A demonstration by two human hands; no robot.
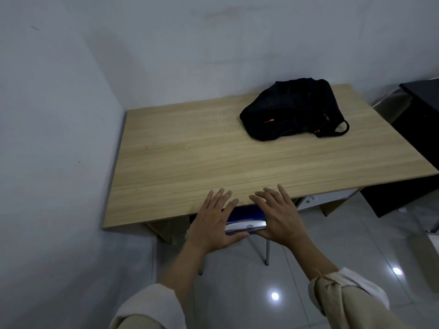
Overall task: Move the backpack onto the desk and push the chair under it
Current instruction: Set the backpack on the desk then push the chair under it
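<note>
Pale walls corner a wooden worktop (pixel 190 157) over glossy floor tiles. My left hand (pixel 213 222) is spread flat, fingers apart, at the chair (pixel 244 225) back's shiny top rail; my right hand (pixel 278 217) is spread the same way just beside it. I see the chair's blue part tucked beneath the near edge, its metal legs on the tiles. Farther out, the backpack (pixel 292 110) lies on the worktop's far right part, near the wall.

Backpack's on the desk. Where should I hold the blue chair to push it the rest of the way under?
Take the blue chair by its shiny metal top rail, from the near side. It is the only part clear of the wooden desk, lying level along the desk's front edge between the left hand and right hand.
</note>
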